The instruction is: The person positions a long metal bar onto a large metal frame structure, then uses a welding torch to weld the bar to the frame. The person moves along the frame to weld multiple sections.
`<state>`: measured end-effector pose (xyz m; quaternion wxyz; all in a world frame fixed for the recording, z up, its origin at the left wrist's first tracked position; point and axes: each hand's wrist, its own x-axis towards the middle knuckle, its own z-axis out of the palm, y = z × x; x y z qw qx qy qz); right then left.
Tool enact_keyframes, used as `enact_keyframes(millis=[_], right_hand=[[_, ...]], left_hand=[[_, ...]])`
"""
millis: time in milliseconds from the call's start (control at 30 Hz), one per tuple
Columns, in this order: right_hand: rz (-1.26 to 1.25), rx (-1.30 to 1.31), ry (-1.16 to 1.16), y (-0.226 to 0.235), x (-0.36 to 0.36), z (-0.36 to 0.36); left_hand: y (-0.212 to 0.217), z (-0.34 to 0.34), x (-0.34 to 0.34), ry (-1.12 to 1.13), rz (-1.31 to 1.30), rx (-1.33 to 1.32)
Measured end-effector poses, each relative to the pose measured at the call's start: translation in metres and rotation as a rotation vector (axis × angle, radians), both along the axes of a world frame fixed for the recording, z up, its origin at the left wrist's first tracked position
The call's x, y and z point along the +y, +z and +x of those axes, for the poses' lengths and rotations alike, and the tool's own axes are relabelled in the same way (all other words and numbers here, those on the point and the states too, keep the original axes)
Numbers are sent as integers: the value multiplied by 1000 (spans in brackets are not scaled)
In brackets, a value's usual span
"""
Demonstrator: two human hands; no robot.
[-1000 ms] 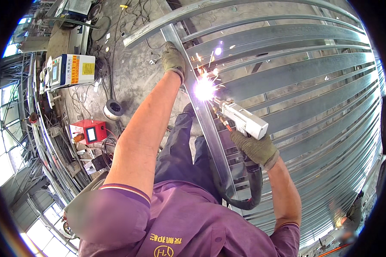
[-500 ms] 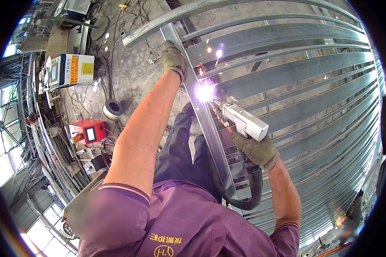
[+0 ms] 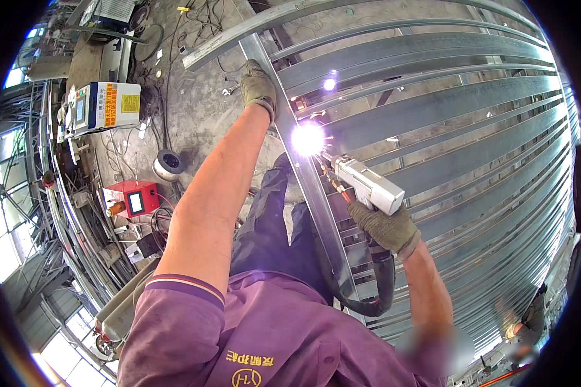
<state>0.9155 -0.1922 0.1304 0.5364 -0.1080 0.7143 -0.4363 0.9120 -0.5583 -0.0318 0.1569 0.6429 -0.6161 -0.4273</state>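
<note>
My right hand (image 3: 384, 227), in a dull green work glove, grips a silver hand-held welding gun (image 3: 372, 185). Its nozzle points up-left to a dazzling white-violet weld glow (image 3: 308, 139) on the long grey metal rail (image 3: 319, 200). The glare hides the nozzle tip and the joint. From under the right hand a thick black hose (image 3: 385, 284) curves down toward my body. Farther up, my gloved left hand (image 3: 259, 89) is closed on the rail's left edge, with some fingers hidden. Many parallel metal slats (image 3: 400, 119) run rightward from the rail.
On the left stand a white-and-orange machine (image 3: 106, 106) and a red box with a small screen (image 3: 132, 198). A wire spool (image 3: 168, 164) and cables lie on the concrete floor. Long metal stock (image 3: 77, 226) lines the far left. Another person (image 3: 529, 322) is at the lower right.
The weld glow looks larger and rounder, and fewer flying sparks show. Both hands, the welding gun and the rail stay almost where they were.
</note>
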Motion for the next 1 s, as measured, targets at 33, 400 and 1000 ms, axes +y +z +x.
enact_keyframes(millis=[33, 400, 1000], right_hand=[[5, -4, -3, 0, 0, 0], [-42, 17, -36, -4, 9, 7], [12, -25, -50, 2, 14, 11]], left_hand=[[0, 0, -1, -4, 1, 1], [-17, 1, -10, 30, 94, 45], [-25, 3, -18, -17, 59, -23]])
